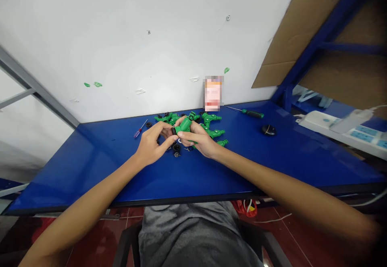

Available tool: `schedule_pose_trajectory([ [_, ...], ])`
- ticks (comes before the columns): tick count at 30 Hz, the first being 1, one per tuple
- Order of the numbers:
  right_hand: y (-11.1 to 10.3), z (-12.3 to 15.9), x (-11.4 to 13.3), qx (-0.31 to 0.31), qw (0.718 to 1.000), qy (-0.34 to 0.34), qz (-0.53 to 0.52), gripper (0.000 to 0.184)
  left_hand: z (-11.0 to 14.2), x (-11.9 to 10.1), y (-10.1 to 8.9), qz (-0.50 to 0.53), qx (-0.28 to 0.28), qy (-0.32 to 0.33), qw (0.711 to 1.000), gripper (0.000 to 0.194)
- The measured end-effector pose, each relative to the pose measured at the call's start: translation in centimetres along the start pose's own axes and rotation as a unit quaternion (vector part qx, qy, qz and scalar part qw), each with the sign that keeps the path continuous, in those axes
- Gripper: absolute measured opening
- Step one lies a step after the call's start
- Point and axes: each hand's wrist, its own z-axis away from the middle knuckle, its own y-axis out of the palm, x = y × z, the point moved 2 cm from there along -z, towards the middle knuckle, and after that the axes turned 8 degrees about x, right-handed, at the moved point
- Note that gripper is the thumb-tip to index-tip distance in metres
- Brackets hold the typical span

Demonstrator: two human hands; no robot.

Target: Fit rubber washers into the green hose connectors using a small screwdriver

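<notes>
My right hand (204,140) is closed round a green plastic hose fitting (184,126), held above the table. At the fitting's left end, the thumb and fingers of my left hand (154,142) close on a black ring (173,131). More green fittings lie behind and to the right of my hands, among them a branched one (211,117) and another green fitting (216,133). Below my fingers rest a black round part (176,149) and some small pieces. My hands partly hide the pile.
A small screwdriver (140,129) lies to the left of the pile, and a green-and-black screwdriver (252,113) lies at the back right. Nearby is a black round object (268,130). A power strip (344,130) sits right of the blue table (90,158). A white wall (121,49) stands behind.
</notes>
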Motion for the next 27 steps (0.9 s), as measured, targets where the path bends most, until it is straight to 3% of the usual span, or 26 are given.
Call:
schedule_pose_trajectory([
  [15, 0.18, -0.21, 0.48, -0.007, 1.000, -0.003, -0.014, 0.036, -0.34, -0.32, -0.25, -0.065, -0.025, 0.095, 0.993, 0.023],
  [20, 0.21, -0.22, 0.41, -0.011, 1.000, -0.002, -0.014, 0.036, -0.05, -0.09, 0.01, -0.041, -0.008, 0.069, 0.997, 0.035],
  [27, 0.23, -0.22, 0.59, -0.011, 1.000, 0.000, -0.009, 0.040, 0.02, 0.03, 0.05, -0.025, -0.001, 0.061, 0.998, 0.035],
])
